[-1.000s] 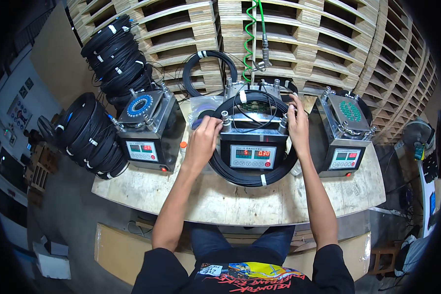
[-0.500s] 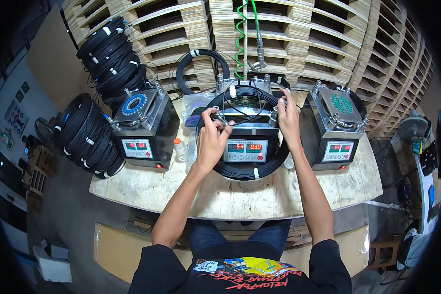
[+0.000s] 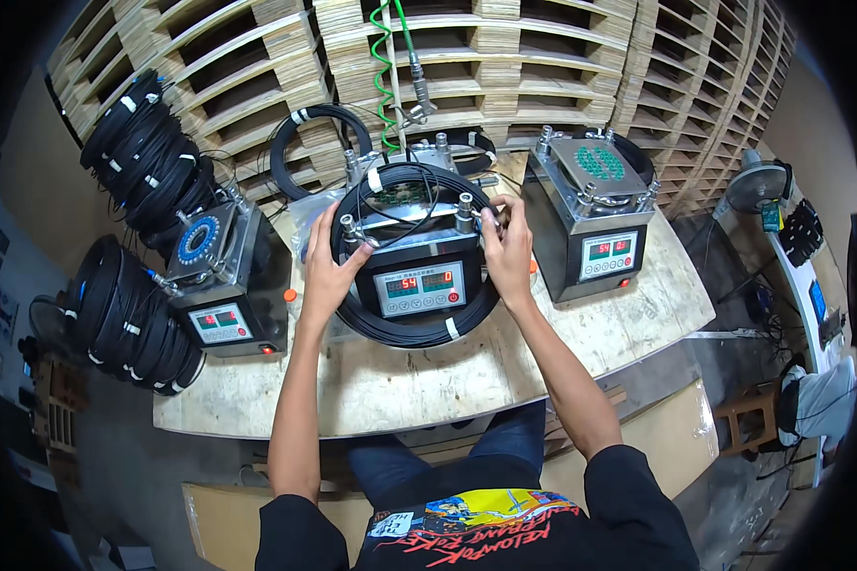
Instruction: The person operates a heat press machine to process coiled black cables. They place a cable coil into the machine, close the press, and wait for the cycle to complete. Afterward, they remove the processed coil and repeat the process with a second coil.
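Note:
A large coil of black cable (image 3: 383, 333), tied with white bands, hangs round the front and top of the middle bench machine (image 3: 419, 255), which has metal corner posts and a lit red and green display. My left hand (image 3: 329, 278) is closed round the coil's left side, its thumb close to the front left post (image 3: 349, 228). On the other side my right hand (image 3: 510, 255) curls at the coil's right side, thumb and fingers beside the front right post (image 3: 466, 211). Loose cable loops cross the machine's top and partly hide it.
Similar machines stand left (image 3: 229, 285) and right (image 3: 586, 228) on the wooden table (image 3: 428, 390). Stacked cable coils (image 3: 129, 314) rise at the far left. An orange-capped bottle (image 3: 290, 296) stands beside the left machine. Behind are wooden pallets (image 3: 486, 57) and a hanging green air hose (image 3: 388, 67).
My left hand has moved from the front left post area out to the coil's side. My right hand's raised fingers have curled in. The middle display's readout has changed, and the whole view has shifted.

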Available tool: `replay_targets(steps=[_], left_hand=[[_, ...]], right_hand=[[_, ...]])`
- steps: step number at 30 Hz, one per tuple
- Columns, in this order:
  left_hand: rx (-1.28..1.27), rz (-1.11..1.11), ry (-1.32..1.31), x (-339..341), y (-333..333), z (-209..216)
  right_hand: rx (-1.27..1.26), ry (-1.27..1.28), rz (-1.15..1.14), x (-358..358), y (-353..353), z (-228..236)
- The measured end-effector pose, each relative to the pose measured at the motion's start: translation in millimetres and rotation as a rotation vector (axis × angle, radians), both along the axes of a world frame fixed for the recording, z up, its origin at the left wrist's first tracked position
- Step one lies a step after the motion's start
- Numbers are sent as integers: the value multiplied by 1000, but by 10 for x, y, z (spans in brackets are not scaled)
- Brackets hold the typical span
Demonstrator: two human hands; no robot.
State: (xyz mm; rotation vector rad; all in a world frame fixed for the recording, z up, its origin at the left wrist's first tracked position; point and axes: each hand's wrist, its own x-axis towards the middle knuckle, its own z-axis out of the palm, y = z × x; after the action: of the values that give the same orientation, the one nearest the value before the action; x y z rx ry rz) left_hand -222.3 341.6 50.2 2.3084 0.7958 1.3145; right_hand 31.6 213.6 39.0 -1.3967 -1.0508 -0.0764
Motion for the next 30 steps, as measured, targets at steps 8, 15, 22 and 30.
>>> replay_targets(steps=[8,15,22,30], left_hand=[[-129,-2,-6,-30,-23,10],[-83,-21,15,-69,12,15],[-1,198,26,45,-85,-39],[57,266,48,162,-81,-90]], right_hand=[[-88,8,68,-11,-102,73],[-89,-66,265,-516,-15,130],[98,-69,160,-74,663,815],[-931,-642,581,439,1967,1166]])
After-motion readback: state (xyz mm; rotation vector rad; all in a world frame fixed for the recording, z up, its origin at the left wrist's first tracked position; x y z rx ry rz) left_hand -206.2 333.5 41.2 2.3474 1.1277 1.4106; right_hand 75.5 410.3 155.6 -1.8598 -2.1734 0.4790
